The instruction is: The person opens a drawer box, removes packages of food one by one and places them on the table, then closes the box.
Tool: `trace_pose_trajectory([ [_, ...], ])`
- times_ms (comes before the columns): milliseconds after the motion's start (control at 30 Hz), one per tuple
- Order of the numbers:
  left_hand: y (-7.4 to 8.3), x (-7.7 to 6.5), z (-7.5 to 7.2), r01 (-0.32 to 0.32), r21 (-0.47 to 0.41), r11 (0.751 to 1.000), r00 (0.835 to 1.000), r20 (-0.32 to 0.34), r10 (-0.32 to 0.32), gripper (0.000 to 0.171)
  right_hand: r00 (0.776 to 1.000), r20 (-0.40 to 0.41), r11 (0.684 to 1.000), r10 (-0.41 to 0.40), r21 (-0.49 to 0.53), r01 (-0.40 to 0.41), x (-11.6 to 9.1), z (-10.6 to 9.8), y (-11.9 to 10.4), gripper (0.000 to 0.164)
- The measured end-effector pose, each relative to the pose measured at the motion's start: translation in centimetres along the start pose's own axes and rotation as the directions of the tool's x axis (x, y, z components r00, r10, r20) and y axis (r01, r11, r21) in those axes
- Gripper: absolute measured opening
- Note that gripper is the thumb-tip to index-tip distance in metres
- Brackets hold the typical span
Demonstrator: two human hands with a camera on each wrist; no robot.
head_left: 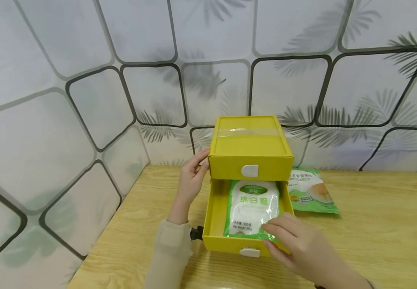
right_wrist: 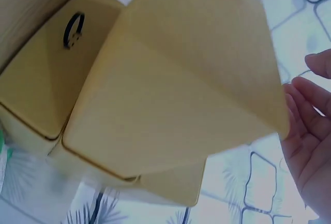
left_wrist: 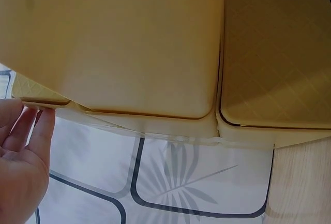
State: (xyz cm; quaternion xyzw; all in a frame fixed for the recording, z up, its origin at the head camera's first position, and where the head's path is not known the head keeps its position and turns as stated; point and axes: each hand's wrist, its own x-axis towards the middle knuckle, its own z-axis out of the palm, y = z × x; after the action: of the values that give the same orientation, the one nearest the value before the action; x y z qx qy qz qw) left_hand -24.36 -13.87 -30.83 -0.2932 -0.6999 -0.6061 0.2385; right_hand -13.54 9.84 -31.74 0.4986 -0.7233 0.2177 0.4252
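A yellow two-drawer box [head_left: 251,146] stands on the table with its lower drawer [head_left: 217,208] pulled out. In that drawer lies a white and green bag of soft white sugar [head_left: 253,202]. My left hand [head_left: 191,176] touches the front left edge of the upper part, and its fingertips [left_wrist: 45,116] meet the yellow edge in the left wrist view. Over the drawer's front right corner is my right hand [head_left: 299,243], fingertips close to the bag's lower corner. Thumb and fingers [right_wrist: 305,102] stand apart in the right wrist view, beside the yellow drawer.
A green and white bag of corn starch [head_left: 311,192] lies on the table right of the box. White tabs [head_left: 250,171] mark the drawer fronts. Black loops [right_wrist: 74,30] sit on the box's sides. A patterned cloth [head_left: 215,92] hangs behind the wooden table [head_left: 378,224].
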Motion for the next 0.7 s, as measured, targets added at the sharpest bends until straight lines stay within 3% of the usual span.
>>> trace_pose_trajectory([
  [133,0.0,0.1,0.1,-0.002,0.009,1.000,1.000,0.008,0.002,0.032,0.993,0.055,0.992,0.102,-0.075,-0.098,-0.3,-0.6,1.4,0.037],
  [267,0.0,0.1,0.1,0.007,0.003,1.000,1.000,0.010,-0.007,0.032,0.978,0.136,0.978,0.160,-0.155,-0.139,-0.3,-0.8,2.9,0.045],
  [333,0.0,0.1,0.1,0.011,0.000,1.000,1.000,0.010,-0.011,0.032,0.961,0.206,0.972,0.186,-0.182,-0.149,-0.2,-0.8,3.6,0.037],
  [400,0.0,0.1,0.1,0.013,-0.001,1.000,1.000,0.008,-0.013,0.032,0.928,0.296,0.963,0.227,-0.213,-0.168,-0.1,-0.7,4.1,0.026],
  [500,0.0,0.1,0.1,0.013,0.002,1.000,1.000,0.004,-0.013,0.032,0.860,0.424,0.945,0.283,-0.276,-0.175,0.0,-0.3,4.8,0.017],
  [700,0.1,0.0,0.0,0.016,0.010,1.000,1.000,0.003,-0.016,0.031,0.723,0.588,0.900,0.363,-0.422,-0.108,0.0,0.9,4.9,0.029],
])
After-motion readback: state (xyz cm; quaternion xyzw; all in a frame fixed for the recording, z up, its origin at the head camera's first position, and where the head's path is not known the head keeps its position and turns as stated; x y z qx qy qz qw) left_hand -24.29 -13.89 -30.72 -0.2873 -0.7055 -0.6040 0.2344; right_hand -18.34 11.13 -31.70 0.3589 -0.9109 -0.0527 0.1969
